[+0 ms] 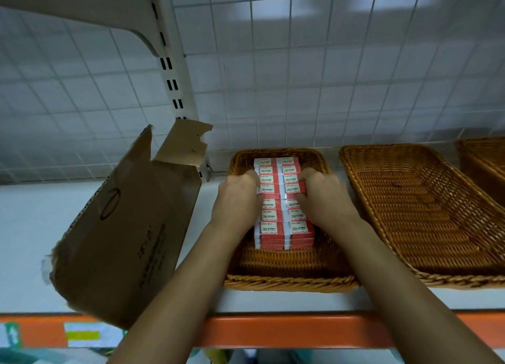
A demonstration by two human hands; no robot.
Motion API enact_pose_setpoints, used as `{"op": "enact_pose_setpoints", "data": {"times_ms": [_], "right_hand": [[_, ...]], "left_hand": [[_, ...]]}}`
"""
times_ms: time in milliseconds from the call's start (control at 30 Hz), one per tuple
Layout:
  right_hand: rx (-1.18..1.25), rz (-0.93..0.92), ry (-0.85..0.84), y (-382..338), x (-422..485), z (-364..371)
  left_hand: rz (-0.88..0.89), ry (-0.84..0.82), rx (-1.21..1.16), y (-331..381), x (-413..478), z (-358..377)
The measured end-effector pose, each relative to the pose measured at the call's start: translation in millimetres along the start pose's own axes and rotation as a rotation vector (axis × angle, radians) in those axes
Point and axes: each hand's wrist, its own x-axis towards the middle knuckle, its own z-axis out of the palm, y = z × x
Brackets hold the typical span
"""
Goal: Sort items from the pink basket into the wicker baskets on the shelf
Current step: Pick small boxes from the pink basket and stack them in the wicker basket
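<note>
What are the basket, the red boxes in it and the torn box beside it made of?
Basket: woven wicker or rattan, slightly glossy, braided rim; possibly plastic imitation. Red boxes: seemingly printed card. Torn box: matte brown corrugated cardboard, fluting visible along its edge.
</note>
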Motion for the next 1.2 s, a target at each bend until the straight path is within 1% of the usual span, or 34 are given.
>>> {"op": "enact_pose_setpoints", "data": {"times_ms": [767,1200], "right_hand": [[0.002,-0.022,0.015,1.3,-3.1,-1.4],[0.009,-0.013,0.017,1.4,-1.9,0.4]], "left_hand": [[0.053,0.016,0.055,-1.6,-3.2,5.4],[0.027,0.009,0.084,0.0,-1.4,6.5]]}}
